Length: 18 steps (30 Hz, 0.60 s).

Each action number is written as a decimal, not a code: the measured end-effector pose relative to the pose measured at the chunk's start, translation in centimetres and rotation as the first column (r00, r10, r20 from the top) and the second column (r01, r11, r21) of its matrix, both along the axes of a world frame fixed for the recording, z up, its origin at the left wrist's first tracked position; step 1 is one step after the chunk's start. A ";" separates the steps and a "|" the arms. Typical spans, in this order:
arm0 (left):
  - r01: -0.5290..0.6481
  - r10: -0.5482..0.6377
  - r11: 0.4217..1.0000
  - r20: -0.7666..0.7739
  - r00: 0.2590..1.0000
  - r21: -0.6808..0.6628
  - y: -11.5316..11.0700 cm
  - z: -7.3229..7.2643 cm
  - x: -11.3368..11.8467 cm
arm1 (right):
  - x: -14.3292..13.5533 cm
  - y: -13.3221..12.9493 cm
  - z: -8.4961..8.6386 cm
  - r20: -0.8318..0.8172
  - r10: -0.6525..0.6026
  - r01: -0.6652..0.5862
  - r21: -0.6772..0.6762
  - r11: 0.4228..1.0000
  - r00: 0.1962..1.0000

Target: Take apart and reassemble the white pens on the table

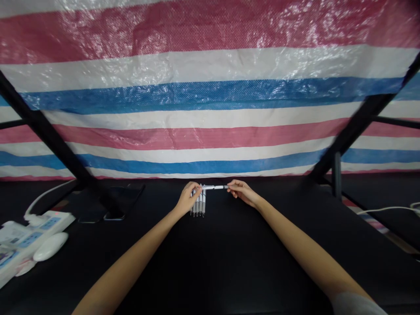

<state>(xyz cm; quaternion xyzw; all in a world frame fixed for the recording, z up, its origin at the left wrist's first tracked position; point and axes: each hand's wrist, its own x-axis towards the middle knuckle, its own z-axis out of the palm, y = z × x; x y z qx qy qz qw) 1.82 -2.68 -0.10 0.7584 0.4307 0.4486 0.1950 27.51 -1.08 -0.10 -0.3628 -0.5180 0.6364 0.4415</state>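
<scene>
A white pen (pixel 215 187) with a grey end is held level between my two hands, above the black table. The fingers of my left hand (pixel 188 197) are closed at its left end. My right hand (pixel 242 191) pinches the grey end on the right. Several similar white and grey pens (pixel 200 205) lie side by side in a row on the table, just below the held pen. My left hand partly covers the leftmost ones.
A white power strip (pixel 36 238) with plugs and a white computer mouse (pixel 50 246) lie at the left. Dark flat devices (pixel 114 215) rest near a black frame leg (pixel 62 153); another leg (pixel 351 131) stands right. Striped sheeting (pixel 210 131) hangs behind the black table (pixel 210 271).
</scene>
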 end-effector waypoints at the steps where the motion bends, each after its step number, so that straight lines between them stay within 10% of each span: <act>1: 0.008 -0.008 1.000 -0.003 1.000 0.006 0.0 0.0 0.0 | 0.0 0.1 -0.1 -0.002 -0.001 0.001 -0.002 1.000 1.000; 18: 0.011 -0.006 0.998 0.079 0.997 -0.065 0.2 -0.3 -0.3 | -0.3 -0.4 0.4 0.080 0.021 -0.025 0.038 0.999 0.997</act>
